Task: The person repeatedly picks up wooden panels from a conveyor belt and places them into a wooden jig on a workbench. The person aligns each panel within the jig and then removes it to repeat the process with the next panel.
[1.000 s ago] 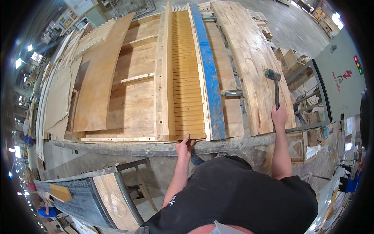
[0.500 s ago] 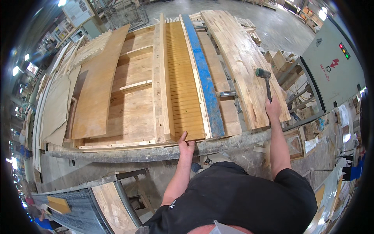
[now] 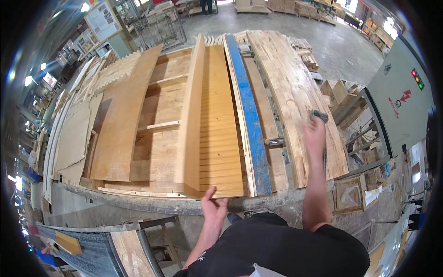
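Observation:
A yellow-brown wooden panel (image 3: 220,138) with cross grooves lies lengthwise on the bench, a long pale wooden board (image 3: 190,120) standing on edge along its left side. My left hand (image 3: 214,207) is at the panel's near end, thumb over the edge and fingers curled below. The board leans at its near end beside that thumb. Over the thick light wooden slab (image 3: 295,92) on the right is my right hand (image 3: 314,134), smeared by motion. A dark-headed mallet (image 3: 319,115) shows at this hand, its handle partly behind the forearm; the grip cannot be made out.
A blue-painted bar (image 3: 249,111) runs along the panel's right side, with a metal clamp rod (image 3: 275,141) beside it. Further left lie a brown sheet (image 3: 122,124) and torn cardboard (image 3: 74,134). A grey control cabinet (image 3: 401,97) stands at the right.
The long board has tilted and shifted away from the frame at its near end, and the panel's near end has moved. My right hand has moved up to the mallet's head from its handle.

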{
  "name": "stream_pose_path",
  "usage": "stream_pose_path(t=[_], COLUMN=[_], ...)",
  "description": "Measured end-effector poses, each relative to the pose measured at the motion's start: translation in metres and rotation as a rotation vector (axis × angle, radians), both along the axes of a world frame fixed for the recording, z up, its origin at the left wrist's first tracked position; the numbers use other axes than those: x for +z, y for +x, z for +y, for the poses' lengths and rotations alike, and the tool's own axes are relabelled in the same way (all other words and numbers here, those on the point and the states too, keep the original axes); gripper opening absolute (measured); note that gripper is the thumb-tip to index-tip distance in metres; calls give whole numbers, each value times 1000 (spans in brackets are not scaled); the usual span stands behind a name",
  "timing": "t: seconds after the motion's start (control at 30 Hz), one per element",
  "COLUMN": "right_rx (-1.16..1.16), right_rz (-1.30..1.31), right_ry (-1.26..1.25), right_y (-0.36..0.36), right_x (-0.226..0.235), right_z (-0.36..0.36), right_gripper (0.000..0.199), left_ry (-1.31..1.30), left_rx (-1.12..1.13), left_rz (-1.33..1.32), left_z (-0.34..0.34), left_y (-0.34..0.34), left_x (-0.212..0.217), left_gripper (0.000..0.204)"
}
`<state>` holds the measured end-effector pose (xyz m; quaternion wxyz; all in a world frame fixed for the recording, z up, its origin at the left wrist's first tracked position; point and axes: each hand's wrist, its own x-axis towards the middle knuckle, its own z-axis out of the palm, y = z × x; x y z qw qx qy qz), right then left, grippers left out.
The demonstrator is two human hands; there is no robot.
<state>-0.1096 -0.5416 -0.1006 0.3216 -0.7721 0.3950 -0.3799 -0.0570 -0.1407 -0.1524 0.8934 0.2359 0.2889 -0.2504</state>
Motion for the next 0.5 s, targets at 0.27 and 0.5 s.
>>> stream_pose_path(t=[0.27,0.5], right_rx=[809,681], right_rz=[-274,-470], right_ry=[1460,1178], right_y=[370,392], right_x=[-27,-27], right_z=[8,84], right_gripper=[66,47], left_ry=[353,315], left_rx=[80,346], left_rz=[-223,-303], left_z=[2,13], left_y=[33,29], left_x=[147,99], left_gripper=[49,60])
